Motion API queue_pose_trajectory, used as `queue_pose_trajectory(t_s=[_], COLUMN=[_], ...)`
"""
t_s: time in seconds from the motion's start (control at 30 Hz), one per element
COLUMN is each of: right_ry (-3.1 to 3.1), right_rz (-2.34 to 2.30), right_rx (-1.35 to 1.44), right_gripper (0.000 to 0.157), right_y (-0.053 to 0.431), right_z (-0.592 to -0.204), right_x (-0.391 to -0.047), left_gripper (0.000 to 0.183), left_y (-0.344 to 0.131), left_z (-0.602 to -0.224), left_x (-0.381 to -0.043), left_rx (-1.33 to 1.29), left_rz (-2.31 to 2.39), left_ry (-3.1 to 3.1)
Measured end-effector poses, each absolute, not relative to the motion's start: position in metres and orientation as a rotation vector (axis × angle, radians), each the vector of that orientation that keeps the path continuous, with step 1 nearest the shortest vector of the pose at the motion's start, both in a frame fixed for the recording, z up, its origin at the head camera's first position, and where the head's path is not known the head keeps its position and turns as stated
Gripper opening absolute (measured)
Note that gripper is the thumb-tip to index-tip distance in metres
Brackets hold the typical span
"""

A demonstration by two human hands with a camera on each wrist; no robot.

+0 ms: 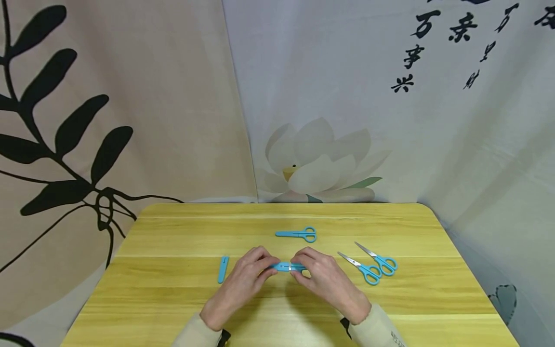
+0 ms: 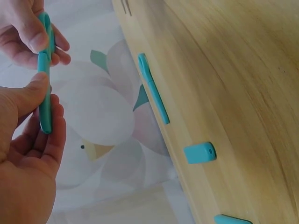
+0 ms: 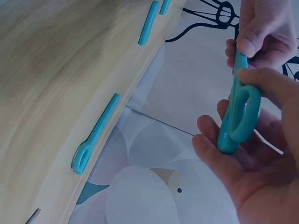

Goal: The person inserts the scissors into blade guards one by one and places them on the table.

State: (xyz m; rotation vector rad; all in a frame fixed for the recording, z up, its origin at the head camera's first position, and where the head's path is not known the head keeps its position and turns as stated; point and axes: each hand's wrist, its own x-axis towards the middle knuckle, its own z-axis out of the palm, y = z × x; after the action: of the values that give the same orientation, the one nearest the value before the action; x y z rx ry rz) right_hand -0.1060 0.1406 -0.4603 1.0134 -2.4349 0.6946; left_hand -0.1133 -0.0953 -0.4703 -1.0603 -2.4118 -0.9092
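Note:
Between the two hands, in front of the person, is a pair of blue-handled scissors point(image 3: 246, 114) with its blades in a blue blade cover point(image 2: 45, 98). My left hand point(image 1: 246, 278) pinches the cover between thumb and fingers. The scissors' finger loops are held by my right hand point(image 1: 331, 284), its thumb on top. A sliver of silver blade shows between cover and handles in the head view. Farther back, another pair of scissors point(image 1: 297, 234) lies with a blue cover over its blades. Left of the left hand rests a loose blue cover point(image 1: 223, 270).
Two scissors with bare blades, one point(image 1: 362, 269) nearer and one point(image 1: 378, 260) farther, lie on the wooden table point(image 1: 173, 303) right of the right hand. The left wrist view shows a second loose cover point(image 2: 200, 153). Printed curtains point(image 1: 329, 86) hang behind the table.

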Motion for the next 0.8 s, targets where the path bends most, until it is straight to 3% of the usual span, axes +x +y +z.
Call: queue_pose_trajectory(t_s=[0.8], right_ry=[-2.441], right_rz=[0.72], right_rx=[1.048], right_gripper=[0.02], right_y=[0.1424], right_z=[-0.4607], right_x=[-0.1052], left_gripper=[0.016], left_y=[-0.0927], left_z=[-0.4733], left_x=[-0.1133], left_rx=[-1.139], left_rz=[-0.875], left_ry=[-2.345])
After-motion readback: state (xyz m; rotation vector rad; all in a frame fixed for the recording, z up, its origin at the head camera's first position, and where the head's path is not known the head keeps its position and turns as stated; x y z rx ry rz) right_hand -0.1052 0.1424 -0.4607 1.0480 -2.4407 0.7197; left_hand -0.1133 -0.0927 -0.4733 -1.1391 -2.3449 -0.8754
